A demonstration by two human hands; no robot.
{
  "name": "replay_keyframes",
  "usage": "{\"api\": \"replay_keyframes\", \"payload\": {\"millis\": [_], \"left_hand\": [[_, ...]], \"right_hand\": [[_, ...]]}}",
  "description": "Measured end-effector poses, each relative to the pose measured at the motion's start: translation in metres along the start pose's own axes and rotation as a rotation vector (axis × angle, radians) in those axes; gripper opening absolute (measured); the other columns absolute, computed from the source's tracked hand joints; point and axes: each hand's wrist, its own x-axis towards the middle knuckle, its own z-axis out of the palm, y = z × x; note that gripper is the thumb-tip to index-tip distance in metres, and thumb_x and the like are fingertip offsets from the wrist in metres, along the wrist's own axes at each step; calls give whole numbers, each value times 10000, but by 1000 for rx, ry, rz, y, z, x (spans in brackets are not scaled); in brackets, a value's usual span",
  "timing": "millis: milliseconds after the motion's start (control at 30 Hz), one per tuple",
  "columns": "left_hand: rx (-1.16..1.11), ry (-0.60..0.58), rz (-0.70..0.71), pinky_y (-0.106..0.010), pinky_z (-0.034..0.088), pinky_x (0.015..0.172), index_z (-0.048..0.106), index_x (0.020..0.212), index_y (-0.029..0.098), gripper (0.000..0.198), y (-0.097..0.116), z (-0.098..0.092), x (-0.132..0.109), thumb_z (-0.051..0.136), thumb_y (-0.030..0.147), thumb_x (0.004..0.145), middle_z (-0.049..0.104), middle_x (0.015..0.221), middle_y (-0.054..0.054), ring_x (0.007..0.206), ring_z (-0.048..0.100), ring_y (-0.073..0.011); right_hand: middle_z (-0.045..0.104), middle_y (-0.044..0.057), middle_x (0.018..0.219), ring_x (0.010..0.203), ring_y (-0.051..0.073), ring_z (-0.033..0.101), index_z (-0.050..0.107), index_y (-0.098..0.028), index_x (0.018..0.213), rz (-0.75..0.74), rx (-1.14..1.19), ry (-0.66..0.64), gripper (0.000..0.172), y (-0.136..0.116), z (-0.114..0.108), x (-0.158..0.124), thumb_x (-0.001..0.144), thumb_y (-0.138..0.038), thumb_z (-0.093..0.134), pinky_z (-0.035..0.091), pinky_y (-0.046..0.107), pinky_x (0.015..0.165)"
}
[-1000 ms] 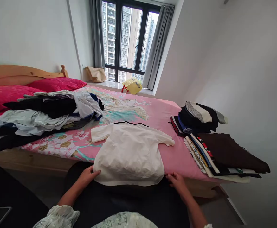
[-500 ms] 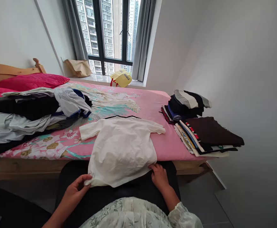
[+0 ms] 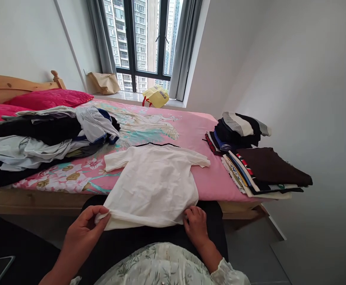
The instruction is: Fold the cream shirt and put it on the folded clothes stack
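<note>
A white short-sleeved T-shirt (image 3: pixel 152 178) with a dark neckline lies spread on the bed, its collar pointing away from me. Its lower part hangs over the bed's edge onto my lap. My left hand (image 3: pixel 85 227) pinches the hem's left corner between thumb and fingers, lifting it slightly. At the right corner of the hem, my right hand (image 3: pixel 196 223) has its fingers curled onto the fabric, with the fingertips partly hidden in it.
A loose heap of clothes (image 3: pixel 42 138) covers the left of the bed (image 3: pixel 187 122). On the right stand a folded stack topped by a dark brown garment (image 3: pixel 274 166) and another pile (image 3: pixel 238 126) behind it. A yellow bag (image 3: pixel 156 96) and a paper bag (image 3: pixel 104 83) rest by the window.
My left hand has moved left and up, pulling the hem corner outward. The hem now runs straighter, and the shirt lies smoother. My right hand stays near its corner.
</note>
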Motion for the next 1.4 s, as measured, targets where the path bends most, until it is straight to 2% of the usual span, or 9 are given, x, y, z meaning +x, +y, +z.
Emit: {"api": "replay_keyframes", "payload": {"millis": [200, 333, 433, 567, 767, 933, 1133, 1267, 1400], "left_hand": [[63, 56, -22, -213, 399, 467, 618, 744, 233, 401, 23, -11, -7, 693, 547, 507, 593, 672, 38, 568, 505, -132], [34, 78, -101, -204, 387, 431, 627, 778, 232, 476, 30, -13, -9, 718, 575, 461, 592, 669, 45, 549, 498, -123], [-45, 62, -165, -200, 398, 430, 623, 807, 221, 541, 40, -11, -10, 739, 585, 423, 584, 649, 44, 536, 501, -117], [-101, 51, -180, -195, 425, 468, 617, 836, 210, 575, 53, -12, -7, 759, 567, 407, 627, 695, 27, 577, 546, -128], [110, 36, -105, -221, 418, 479, 652, 820, 224, 512, 38, -25, 6, 678, 543, 420, 651, 688, 23, 564, 545, -146], [423, -7, -8, -252, 434, 525, 682, 801, 266, 384, 11, -31, 8, 549, 454, 494, 668, 681, 35, 575, 575, -176], [463, 33, -26, -212, 441, 544, 666, 900, 276, 418, 11, -42, -1, 488, 456, 567, 696, 728, 63, 582, 597, -148], [375, -59, -79, -175, 473, 608, 625, 1081, 288, 443, 12, -46, -8, 466, 362, 675, 711, 822, 75, 670, 652, -138], [95, -123, -183, -207, 533, 719, 605, 1161, 265, 495, 6, -40, -12, 501, 379, 690, 702, 1021, 47, 777, 690, -174]], "right_hand": [[542, 55, 1036, 1054, 231, 450, 521, -209, 955, -71, 132, 24, 387, 2, -6, -14, 617, -32, 459, 301, 406, 973], [509, 81, 1139, 1105, 265, 422, 512, -223, 1072, -57, 58, 8, 434, -2, -4, -20, 657, -101, 535, 292, 434, 993], [525, 85, 1098, 1063, 262, 438, 550, -224, 1014, 14, -5, 17, 357, -3, 2, -12, 672, -125, 572, 323, 414, 950], [567, 50, 887, 917, 224, 484, 539, -211, 773, 51, 101, 39, 70, 2, 4, 3, 747, -152, 513, 355, 363, 859], [513, -14, 678, 627, 164, 488, 457, -221, 816, 531, 547, 423, 123, 29, -38, 18, 817, -345, 459, 390, 273, 624], [581, 27, 768, 695, 176, 543, 539, -188, 924, 536, 531, 687, 230, 37, -87, 31, 780, -365, 504, 422, 285, 682], [585, 66, 815, 709, 194, 527, 624, -169, 877, 365, 360, 453, 293, 43, -59, 17, 772, -386, 457, 418, 331, 725], [572, 67, 834, 744, 217, 528, 573, -181, 838, 525, 399, 417, 283, 56, -32, 6, 725, -411, 452, 407, 342, 701], [550, 13, 737, 660, 190, 510, 502, -193, 897, 771, 649, 454, 297, 58, -35, 15, 704, -413, 451, 412, 317, 637]]}}
